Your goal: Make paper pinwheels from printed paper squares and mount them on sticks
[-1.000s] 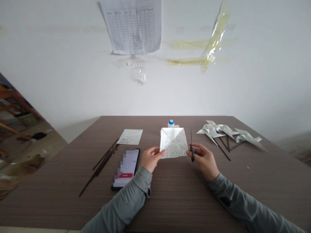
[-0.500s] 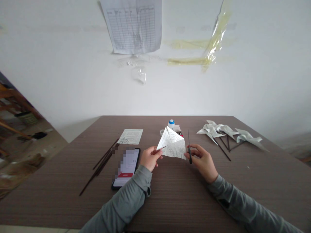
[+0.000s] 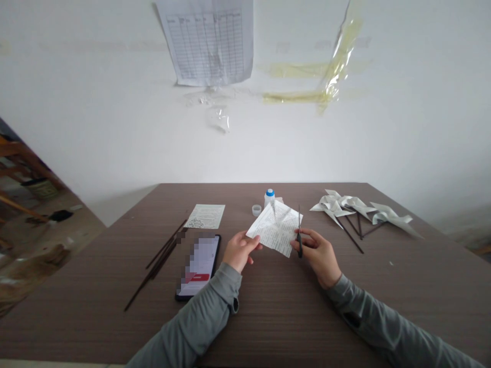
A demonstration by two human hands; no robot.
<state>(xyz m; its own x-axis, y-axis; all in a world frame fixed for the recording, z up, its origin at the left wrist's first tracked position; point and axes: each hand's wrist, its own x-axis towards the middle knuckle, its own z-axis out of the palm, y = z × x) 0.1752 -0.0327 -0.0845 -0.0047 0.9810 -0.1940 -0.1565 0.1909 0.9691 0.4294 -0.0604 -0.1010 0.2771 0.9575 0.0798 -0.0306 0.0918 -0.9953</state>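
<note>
My left hand (image 3: 238,250) pinches the left corner of a creased square of printed paper (image 3: 274,228), held just above the brown table (image 3: 268,306). My right hand (image 3: 317,253) grips small dark scissors (image 3: 299,232), blades pointing up beside the paper's right edge. A fingertip of that hand also touches the sheet. Behind the paper stand a white glue bottle with a blue cap (image 3: 269,197) and a small loose cap (image 3: 257,209).
A phone (image 3: 199,266) lies left of my left arm. Several thin dark sticks (image 3: 161,255) lie further left. Another printed sheet (image 3: 205,216) lies behind the phone. Several finished paper pinwheels on sticks (image 3: 358,209) rest at the right rear. A wall runs behind the table.
The folded paper has opened out into a flat, tilted square. Both hands have stayed nearly in place, and the scissors have shifted slightly left.
</note>
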